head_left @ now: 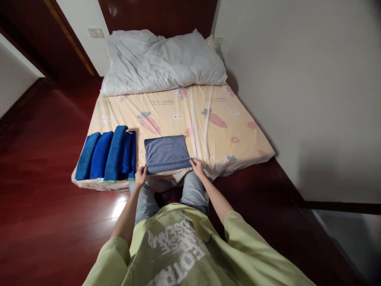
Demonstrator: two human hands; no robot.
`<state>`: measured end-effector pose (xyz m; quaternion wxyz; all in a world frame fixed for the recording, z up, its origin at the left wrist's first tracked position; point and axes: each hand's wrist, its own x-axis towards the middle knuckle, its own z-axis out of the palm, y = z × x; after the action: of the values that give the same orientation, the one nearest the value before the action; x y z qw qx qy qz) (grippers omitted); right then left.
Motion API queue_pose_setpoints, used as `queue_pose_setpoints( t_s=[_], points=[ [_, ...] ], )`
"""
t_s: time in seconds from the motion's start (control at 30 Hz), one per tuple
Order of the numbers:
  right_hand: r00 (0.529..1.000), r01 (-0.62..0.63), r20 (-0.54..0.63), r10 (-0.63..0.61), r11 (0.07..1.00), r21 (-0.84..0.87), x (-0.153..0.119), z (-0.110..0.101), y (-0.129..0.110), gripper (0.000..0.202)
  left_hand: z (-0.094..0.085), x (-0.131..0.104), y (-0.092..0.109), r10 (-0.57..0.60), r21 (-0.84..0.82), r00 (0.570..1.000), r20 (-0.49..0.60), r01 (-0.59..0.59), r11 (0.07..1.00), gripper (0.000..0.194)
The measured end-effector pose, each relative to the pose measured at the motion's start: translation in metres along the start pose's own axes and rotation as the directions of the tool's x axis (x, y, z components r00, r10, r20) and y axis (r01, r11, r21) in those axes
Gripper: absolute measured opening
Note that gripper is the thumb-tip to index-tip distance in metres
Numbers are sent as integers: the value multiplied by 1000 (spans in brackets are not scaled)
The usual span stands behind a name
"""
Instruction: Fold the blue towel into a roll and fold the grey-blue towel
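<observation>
A grey-blue towel (166, 148) lies flat on the bed near its front edge, with a narrow strip folded over along the side closest to me. My left hand (141, 176) pinches the near left corner of that strip. At the near right corner, my right hand (197, 167) grips the other end between thumb and fingers. Just left of the towel, several rolled or folded blue towels (113, 155) lie side by side on the bed, and my left hand is close to them.
The bed (247, 139) has a yellow sheet printed with carrots and rabbits. A crumpled white quilt (163, 61) lies across its head end. A white wall (297, 79) stands to the right. Dark red wooden floor (44, 178) runs along the left side.
</observation>
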<state>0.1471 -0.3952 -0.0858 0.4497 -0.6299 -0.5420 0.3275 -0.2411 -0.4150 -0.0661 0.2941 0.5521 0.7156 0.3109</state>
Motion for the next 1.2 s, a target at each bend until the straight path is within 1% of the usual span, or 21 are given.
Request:
queue_pose_setpoints(
  t_s=[0.27,0.53,0.77,1.0,1.2],
  points=[
    [1000,-18,-6,18,1000,-13,5,2,1,57,1,-7,-5,-52,-67,999,11,53,996,26],
    [1000,-9,6,9,1000,-16,5,3,6,53,0,-14,-3,-25,-51,1000,3,25,998,25],
    [1000,0,18,0,1000,2,4,3,6,51,1,-18,2,-36,-71,999,-41,33,997,14],
    [1000,-12,12,12,1000,5,5,4,5,49,3,-16,3,-46,-80,998,-49,42,996,16],
    [1000,-22,8,22,1000,1,4,5,6,48,2,-16,0,-15,-39,1000,-23,14,999,20]
  ],
)
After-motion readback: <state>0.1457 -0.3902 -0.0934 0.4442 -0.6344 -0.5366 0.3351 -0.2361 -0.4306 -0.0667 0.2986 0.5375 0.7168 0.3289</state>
